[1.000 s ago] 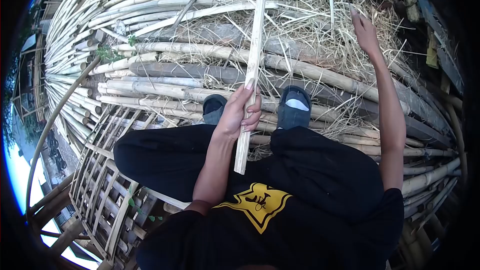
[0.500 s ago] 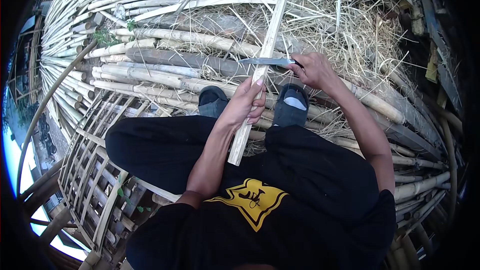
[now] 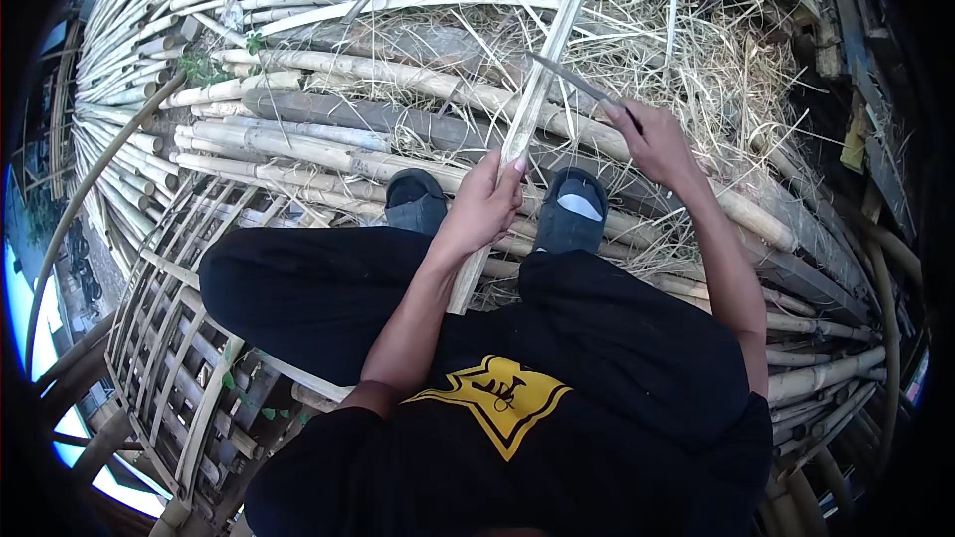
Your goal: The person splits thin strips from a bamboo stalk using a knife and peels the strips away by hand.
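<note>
A long, pale split-bamboo strip (image 3: 538, 89) runs up and slightly right from between my knees. Wrapped round its lower half is my left hand (image 3: 484, 207), closed. My right hand (image 3: 651, 142) grips the dark handle of a knife (image 3: 574, 78) to the right of the strip. The blade points up and left, and its tip end crosses over the strip's upper part; whether the edge bites into the bamboo I cannot tell. My two dark sandals (image 3: 572, 211) stand beneath, one on each side of the strip.
Bamboo poles (image 3: 328, 151) lie in rows under and ahead of my feet. Thin shavings (image 3: 686, 50) are heaped at the upper right. A woven bamboo lattice (image 3: 189, 323) stands at my left, and a thin curved pole (image 3: 85, 199) rises at the far left.
The knife has moved up along the strip and tilted from nearly level to slanting, with my right hand shifting right. My left hand has turned slightly, still round the strip.
</note>
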Tool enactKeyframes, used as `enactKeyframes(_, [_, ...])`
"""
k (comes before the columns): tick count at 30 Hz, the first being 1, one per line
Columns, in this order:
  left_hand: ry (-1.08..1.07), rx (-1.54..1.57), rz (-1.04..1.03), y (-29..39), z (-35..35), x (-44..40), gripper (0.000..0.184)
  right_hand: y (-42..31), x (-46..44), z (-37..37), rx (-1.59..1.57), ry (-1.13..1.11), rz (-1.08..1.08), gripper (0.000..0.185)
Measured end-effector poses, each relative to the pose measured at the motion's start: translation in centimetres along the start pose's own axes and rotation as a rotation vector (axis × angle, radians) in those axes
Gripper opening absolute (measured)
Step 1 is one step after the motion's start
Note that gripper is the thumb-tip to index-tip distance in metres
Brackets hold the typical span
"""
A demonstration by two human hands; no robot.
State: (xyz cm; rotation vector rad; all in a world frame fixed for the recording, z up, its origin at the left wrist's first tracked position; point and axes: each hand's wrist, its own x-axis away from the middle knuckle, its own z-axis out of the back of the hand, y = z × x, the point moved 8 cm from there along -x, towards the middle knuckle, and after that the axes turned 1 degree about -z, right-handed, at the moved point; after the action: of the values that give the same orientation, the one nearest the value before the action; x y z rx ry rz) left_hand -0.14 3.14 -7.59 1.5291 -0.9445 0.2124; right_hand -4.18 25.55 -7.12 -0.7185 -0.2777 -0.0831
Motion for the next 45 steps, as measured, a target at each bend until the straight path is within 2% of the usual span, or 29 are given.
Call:
enactKeyframes(2, [0.094,-0.318,-0.119,-0.2,0.9,-0.7,0.021,-2.3,0.2,-3.1,0.030,-0.062,0.069,0.051])
enactKeyframes(3, [0.092,-0.322,-0.113,-0.3,0.8,-0.6,0.021,-3.0,0.2,-4.5,0.008,-0.090,0.120,0.049])
enactKeyframes(5, [0.220,-0.669,-0.154,1.0,1.1,-0.1,0.024,-3.3,0.4,-5.1,-0.013,-0.114,0.166,0.047])
enactKeyframes(7, [0.213,-0.716,-0.143,1.6,0.9,0.3,0.023,-3.8,0.1,-4.9,0.063,-0.087,0.231,0.047])
enactKeyframes(8, [0.225,-0.762,-0.180,2.0,0.7,0.4,0.024,-3.2,0.0,-5.2,0.136,-0.016,0.315,0.037])
enactKeyframes(9, [0.238,-0.809,-0.213,2.3,0.5,0.5,0.024,-2.9,-0.3,-5.0,0.135,-0.016,0.312,0.037])
enactKeyframes(12, [0.248,-0.822,-0.268,1.6,0.6,0.0,0.025,-1.6,-1.3,-4.7,0.293,-0.017,0.294,0.037])
enactKeyframes(15, [0.221,-0.769,-0.240,1.3,0.7,-0.1,0.025,-1.0,-1.5,-4.7,0.264,0.068,0.337,0.048])
enactKeyframes(16, [0.214,-0.784,-0.213,1.0,0.7,-0.2,0.025,-0.7,-1.7,-4.8,0.271,0.130,0.393,0.047])
enactKeyframes(19, [0.183,-0.740,-0.183,0.6,1.0,-0.1,0.026,0.9,-2.3,-3.6,0.276,0.171,0.349,0.047])
enactKeyframes(21, [0.192,-0.788,-0.234,1.0,0.7,-0.2,0.026,1.2,-2.6,-3.6,0.297,0.194,0.352,0.048])
enactKeyframes(24, [0.176,-0.760,-0.193,0.5,0.7,0.2,0.027,2.1,-3.0,-3.9,0.288,0.112,0.296,0.050])
enactKeyframes(27, [0.176,-0.730,-0.140,0.6,0.9,0.6,0.026,2.0,-2.9,-3.5,0.268,0.212,0.353,0.051])
enactKeyframes(29, [0.176,-0.695,-0.090,0.9,0.7,2.3,0.025,5.9,-4.7,-0.3,0.303,0.263,0.100,0.052])
enactKeyframes(31, [0.101,-0.623,-0.184,1.3,-0.3,4.4,0.024,8.5,-4.7,4.1,0.329,0.280,0.019,0.054])
enactKeyframes(34, [0.027,-0.596,-0.127,1.8,-1.0,5.3,0.021,8.7,-4.7,7.1,0.450,0.259,-0.020,0.054])
enactKeyframes(35, [0.014,-0.577,-0.118,2.0,-1.1,4.6,0.020,11.5,-4.9,8.8,0.388,0.325,-0.221,0.054])
enactKeyframes(36, [0.062,-0.675,-0.206,2.5,-1.0,5.8,0.017,15.2,-5.2,9.7,0.308,0.393,-0.419,0.054])
enactKeyframes(37, [0.055,-0.675,-0.204,2.3,-0.8,7.5,0.017,25.2,-4.3,12.7,0.327,0.537,-0.638,0.056])
enactKeyframes(38, [0.030,-0.555,-0.141,2.1,0.2,9.2,0.016,25.8,-2.2,15.4,0.369,0.481,-0.629,0.057])
enactKeyframes(39, [0.033,-0.435,-0.101,2.6,1.4,9.9,0.014,24.4,-1.1,17.8,0.363,0.560,-0.583,0.057])
enactKeyframes(40, [0.091,-0.366,-0.011,2.8,2.6,9.4,0.014,19.7,0.1,19.0,0.321,0.637,-0.530,0.057])
enactKeyframes(41, [0.132,-0.336,0.008,2.9,3.3,8.6,0.017,18.1,0.4,18.7,0.331,0.634,-0.533,0.057])
enactKeyframes(43, [0.091,-0.263,0.048,3.6,2.6,7.2,0.019,14.3,0.3,18.8,0.276,0.773,-0.339,0.055])
enactKeyframes(45, [0.061,-0.241,0.009,3.8,1.8,6.4,0.019,13.6,-0.5,15.4,-0.099,0.708,-0.323,0.051])
